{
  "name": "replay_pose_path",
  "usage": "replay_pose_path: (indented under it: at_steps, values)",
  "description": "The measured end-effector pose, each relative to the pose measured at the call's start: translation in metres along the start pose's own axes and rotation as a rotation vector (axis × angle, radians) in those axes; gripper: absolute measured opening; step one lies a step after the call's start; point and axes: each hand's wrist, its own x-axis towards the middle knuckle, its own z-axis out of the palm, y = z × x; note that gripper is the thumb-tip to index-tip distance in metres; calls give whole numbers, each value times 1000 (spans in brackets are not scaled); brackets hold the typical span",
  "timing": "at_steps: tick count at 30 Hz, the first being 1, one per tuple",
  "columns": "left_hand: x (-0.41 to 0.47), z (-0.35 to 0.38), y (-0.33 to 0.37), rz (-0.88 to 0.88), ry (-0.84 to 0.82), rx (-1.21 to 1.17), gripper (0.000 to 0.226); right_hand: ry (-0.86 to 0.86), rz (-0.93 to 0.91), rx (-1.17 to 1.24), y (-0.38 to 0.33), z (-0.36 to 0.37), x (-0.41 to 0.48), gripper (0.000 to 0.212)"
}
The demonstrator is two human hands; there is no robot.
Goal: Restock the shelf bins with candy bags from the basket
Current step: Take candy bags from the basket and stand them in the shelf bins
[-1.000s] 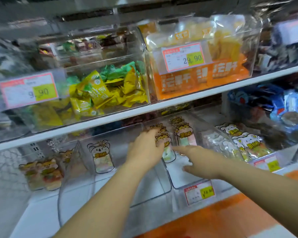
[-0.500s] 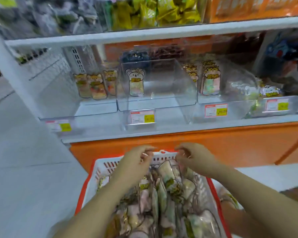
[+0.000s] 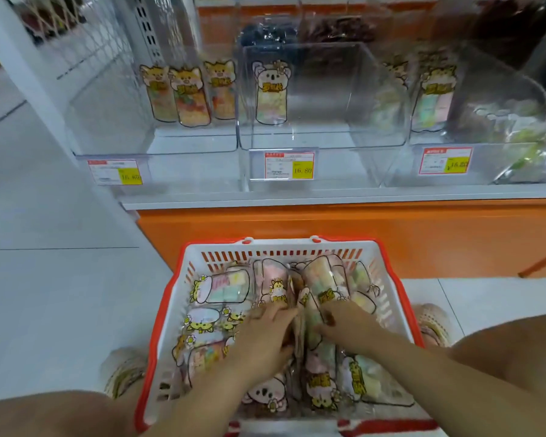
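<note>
A white basket with a red rim (image 3: 167, 298) stands on the floor in front of me, full of animal-print candy bags (image 3: 227, 285). My left hand (image 3: 265, 339) lies on the middle bags, fingers pushed in between upright ones. Close beside it, my right hand (image 3: 350, 329) curls around an upright bag (image 3: 325, 288), its fingers hidden behind it. Above, the middle clear bin (image 3: 322, 121) holds one koala bag (image 3: 271, 89). The left bin (image 3: 114, 121) holds three fox bags (image 3: 186, 93).
A third bin (image 3: 473, 99) on the right holds a few bags. Yellow price tags (image 3: 289, 165) hang on the bin fronts. The shelf's orange base (image 3: 328, 228) rises just behind the basket. My knees and shoes flank the basket on the white tile floor (image 3: 60, 279).
My view dropped from the shelf bins to the basket. Both hands left the lower bins, came down over the basket rim and are now pressed in among the bags.
</note>
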Motion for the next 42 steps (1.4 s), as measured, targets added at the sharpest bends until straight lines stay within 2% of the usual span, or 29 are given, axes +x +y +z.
replay_pose_path:
  at_steps: [4,8,13,15,18,19,21,22,23,26,28,29,31,32,33,34,37,40,42]
  values:
    - [-2,3,7,-1,-32,30,73,-11,79,173,4,-23,3,35]
    - [4,10,10,-11,-13,57,67,72,77,214,15,-61,-6,21]
    - [15,7,20,16,89,39,52,325,92,310,26,-85,-25,18]
    - [20,-9,28,-13,201,-228,43,356,58,447,19,-91,-34,21]
    - [22,-42,41,-160,217,-928,42,241,-39,716,-4,-94,-49,7]
    - [23,-48,41,-211,217,-1107,41,198,-70,742,-13,-92,-51,13]
    - [27,-52,32,-270,245,-1362,51,102,-118,766,-28,-86,-53,14]
    - [26,-54,27,-273,259,-1436,56,51,-134,772,-33,-84,-51,11]
    - [24,-55,21,-263,282,-1475,54,8,-138,770,-35,-82,-48,19]
    - [17,-60,6,-318,387,-1461,36,-21,-68,575,-27,-71,-33,62]
    - [13,-58,-6,-375,445,-1463,30,-12,30,344,-19,-53,-23,72]
    - [9,-59,-9,-382,446,-1485,37,-31,62,280,-15,-42,-19,66]
    - [4,-57,-13,-393,393,-1532,63,-33,109,163,-8,-22,-10,33]
    - [2,-58,-13,-394,372,-1542,62,-17,118,109,-6,-19,-8,22]
    - [0,-59,-13,-393,371,-1539,45,0,115,80,-4,-19,-5,22]
    - [-1,-58,-14,-395,352,-1532,26,14,114,94,-3,-24,-4,22]
    - [-2,-59,-14,-463,263,-1472,29,96,134,337,3,-51,-4,18]
    - [5,-56,-13,-514,286,-1451,15,334,170,631,6,-81,-8,24]
    - [9,-56,-6,-542,293,-1514,17,455,164,905,-3,-92,-17,20]
